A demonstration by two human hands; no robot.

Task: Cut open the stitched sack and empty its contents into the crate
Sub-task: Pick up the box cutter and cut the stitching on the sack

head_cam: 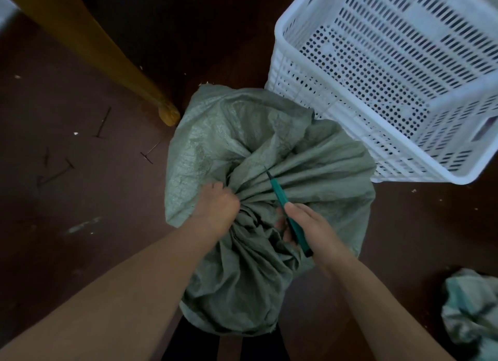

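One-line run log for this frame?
left grip: bunches sack neck | right grip: holds green cutter, tip on folds | crate: beside sack

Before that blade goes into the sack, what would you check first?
1. Left hand grips the bunched sack: ok.
2. Right hand holds the cutter firmly: ok.
3. Left hand apart from the blade tip: ok.
4. Blade set on the stitching: cannot tell.
5. Crate beside the sack, top open: ok.
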